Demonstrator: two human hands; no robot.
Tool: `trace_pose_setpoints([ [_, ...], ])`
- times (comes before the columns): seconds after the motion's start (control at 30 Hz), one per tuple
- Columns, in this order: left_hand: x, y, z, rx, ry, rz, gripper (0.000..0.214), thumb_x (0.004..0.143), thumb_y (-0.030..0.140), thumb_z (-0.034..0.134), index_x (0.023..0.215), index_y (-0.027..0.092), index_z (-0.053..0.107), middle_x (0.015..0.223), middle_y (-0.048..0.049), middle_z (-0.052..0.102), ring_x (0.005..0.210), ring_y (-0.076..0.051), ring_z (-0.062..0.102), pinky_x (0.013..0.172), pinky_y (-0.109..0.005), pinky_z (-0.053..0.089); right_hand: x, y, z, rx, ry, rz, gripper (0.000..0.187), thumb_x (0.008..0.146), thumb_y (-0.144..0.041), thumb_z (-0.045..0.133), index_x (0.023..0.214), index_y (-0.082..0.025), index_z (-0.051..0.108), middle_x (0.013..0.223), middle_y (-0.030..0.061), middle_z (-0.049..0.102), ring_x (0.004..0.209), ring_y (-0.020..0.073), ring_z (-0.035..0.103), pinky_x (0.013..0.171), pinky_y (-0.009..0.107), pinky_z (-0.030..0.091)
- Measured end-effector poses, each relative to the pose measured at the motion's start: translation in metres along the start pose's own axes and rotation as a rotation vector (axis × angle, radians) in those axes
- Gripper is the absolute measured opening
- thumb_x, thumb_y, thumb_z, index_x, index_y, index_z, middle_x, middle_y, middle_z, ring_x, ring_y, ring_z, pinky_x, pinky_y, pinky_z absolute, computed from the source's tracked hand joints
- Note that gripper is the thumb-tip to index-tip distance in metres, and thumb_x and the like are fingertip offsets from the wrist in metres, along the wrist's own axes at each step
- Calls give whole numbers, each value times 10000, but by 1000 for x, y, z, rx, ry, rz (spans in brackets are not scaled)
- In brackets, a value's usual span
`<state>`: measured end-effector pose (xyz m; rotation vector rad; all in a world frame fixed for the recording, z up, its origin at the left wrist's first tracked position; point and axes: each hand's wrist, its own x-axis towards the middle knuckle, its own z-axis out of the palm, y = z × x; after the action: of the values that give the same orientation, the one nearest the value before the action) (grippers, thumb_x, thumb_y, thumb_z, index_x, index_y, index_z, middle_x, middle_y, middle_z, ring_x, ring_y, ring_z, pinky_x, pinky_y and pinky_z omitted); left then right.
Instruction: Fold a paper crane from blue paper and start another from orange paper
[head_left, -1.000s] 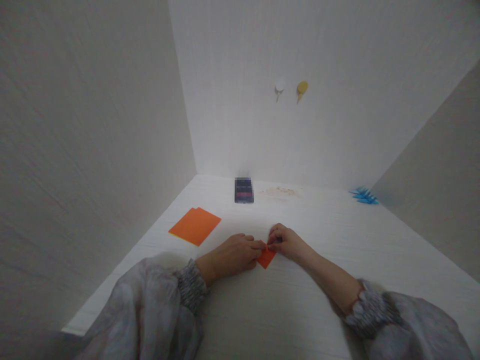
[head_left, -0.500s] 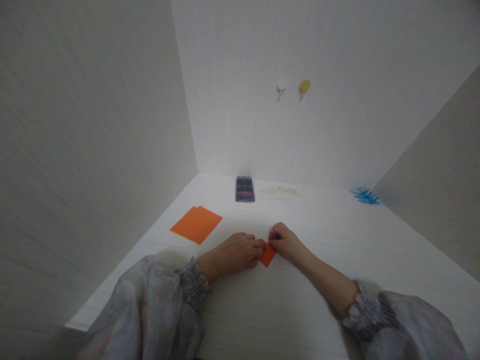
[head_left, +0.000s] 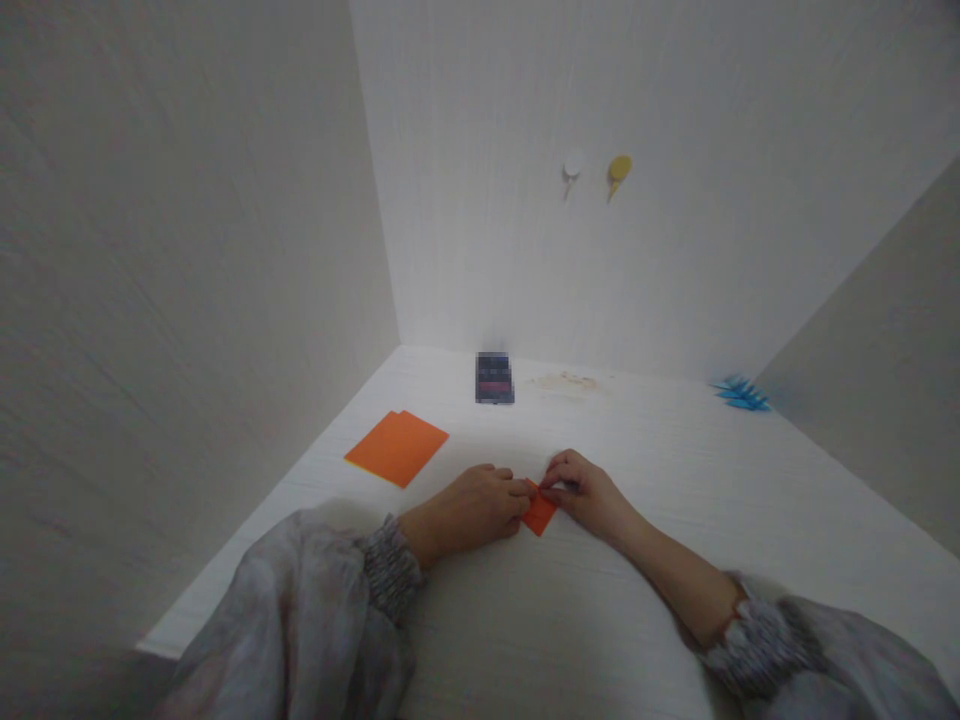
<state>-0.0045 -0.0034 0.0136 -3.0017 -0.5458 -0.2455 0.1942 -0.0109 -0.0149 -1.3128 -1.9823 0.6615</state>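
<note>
A small folded piece of orange paper point(head_left: 539, 515) lies on the white table between my hands, one corner pointing towards me. My left hand point(head_left: 493, 503) rests on the table with its fingers closed on the paper's left edge. At the upper right edge, the thumb and fingertips of my right hand point(head_left: 583, 487) pinch the same paper. The fingers partly cover its upper part, so the exact fold is hidden. Left of my left hand lies a stack of orange paper sheets point(head_left: 397, 450), slightly fanned, with a yellow edge showing.
A dark, pixelated object point(head_left: 494, 380) stands by the back wall. Several blue folded paper pieces point(head_left: 741, 392) lie at the far right corner. A white hook point(head_left: 572, 168) and a yellow hook point(head_left: 619, 170) are on the back wall. Side walls enclose the table point(head_left: 637, 630).
My right fingers have shifted slightly along the paper's upper right edge, and the forearm has swung a little to the right. My left hand keeps its hold. The whole view has shifted slightly.
</note>
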Motion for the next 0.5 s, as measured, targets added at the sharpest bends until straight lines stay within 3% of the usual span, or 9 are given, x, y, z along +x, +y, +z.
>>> trace_pose_setpoints([
  [0.3,-1,1,1,29,26,15,100,811,219,452,855,166,525,919,-20,573,773,-159,503,687,-289,378,-2,-3,1,-60,25,-45,87,677,-118,581,692,-191,624,796,24,520,755,147,524,707,287,443],
  [0.5,-1,2,1,36,25,11,118,820,224,444,878,167,530,886,-21,586,785,-163,514,692,-294,378,-11,-12,-4,-266,-31,-227,132,771,-194,511,815,-186,636,854,65,548,790,169,524,707,306,442],
])
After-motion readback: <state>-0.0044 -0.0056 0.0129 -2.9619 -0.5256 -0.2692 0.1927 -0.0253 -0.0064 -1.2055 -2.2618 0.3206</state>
